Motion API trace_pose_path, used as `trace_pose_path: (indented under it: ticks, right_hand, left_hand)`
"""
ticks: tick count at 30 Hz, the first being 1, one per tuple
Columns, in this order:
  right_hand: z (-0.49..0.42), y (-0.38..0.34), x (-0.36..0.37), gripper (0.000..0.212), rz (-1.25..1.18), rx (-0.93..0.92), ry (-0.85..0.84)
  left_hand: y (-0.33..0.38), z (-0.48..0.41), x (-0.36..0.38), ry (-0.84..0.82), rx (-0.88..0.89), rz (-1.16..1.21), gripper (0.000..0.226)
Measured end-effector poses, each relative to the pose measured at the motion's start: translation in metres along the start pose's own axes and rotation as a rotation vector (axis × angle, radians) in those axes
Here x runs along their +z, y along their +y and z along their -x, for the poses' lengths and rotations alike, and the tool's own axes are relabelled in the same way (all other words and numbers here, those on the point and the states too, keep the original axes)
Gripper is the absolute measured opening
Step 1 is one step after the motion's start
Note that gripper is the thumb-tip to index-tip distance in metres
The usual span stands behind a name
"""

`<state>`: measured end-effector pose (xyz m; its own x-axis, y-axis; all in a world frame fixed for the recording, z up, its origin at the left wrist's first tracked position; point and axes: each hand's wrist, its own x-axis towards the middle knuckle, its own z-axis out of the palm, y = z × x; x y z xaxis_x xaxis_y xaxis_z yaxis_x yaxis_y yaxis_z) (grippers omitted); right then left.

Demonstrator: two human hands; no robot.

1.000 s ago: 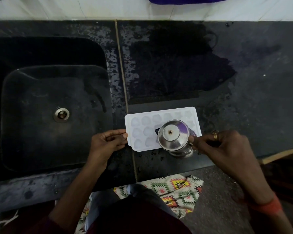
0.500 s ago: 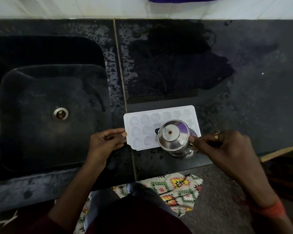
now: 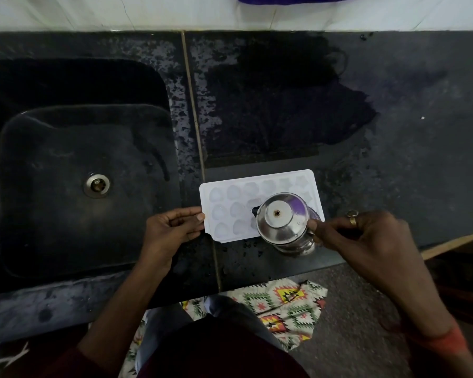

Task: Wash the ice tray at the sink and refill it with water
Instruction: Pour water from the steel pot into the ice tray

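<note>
The dark, wet bench carries the white ice tray, which lies flat near the front edge, just right of the sink. With no tray in the sink, I judge the washing done and the refill under way, though the pale, glossy, rounded cells do not show whether they hold water. A steel jug hangs over the tray's right end, its handle gripped in the curled fingers of the right hand, while the left hand pinches the tray's left edge between thumb and fingers
</note>
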<state>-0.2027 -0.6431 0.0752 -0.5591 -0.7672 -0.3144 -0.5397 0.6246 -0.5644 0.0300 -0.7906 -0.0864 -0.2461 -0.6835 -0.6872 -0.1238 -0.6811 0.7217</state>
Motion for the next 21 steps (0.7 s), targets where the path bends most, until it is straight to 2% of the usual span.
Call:
trace_pose_path:
  ticks: [3,9,16,21]
  right_hand:
    - [0.001,-0.001,0.0,0.02,0.008,-0.003,0.0]
    - [0.005,-0.002,-0.001,0.034,-0.045,0.015,-0.005]
    - [0.012,-0.001,0.0,0.019,-0.088,0.022,-0.011]
    - [0.016,-0.003,0.003,0.025,-0.078,0.018,-0.023]
  left_hand:
    - [0.001,0.0,0.001,0.004,-0.007,-0.004,0.012]
    - [0.0,0.0,-0.001,-0.002,-0.005,-0.008,0.012]
    - [0.001,-0.001,-0.001,-0.003,-0.006,-0.013,0.01]
    - [0.003,0.0,0.0,-0.005,-0.016,-0.022,0.01]
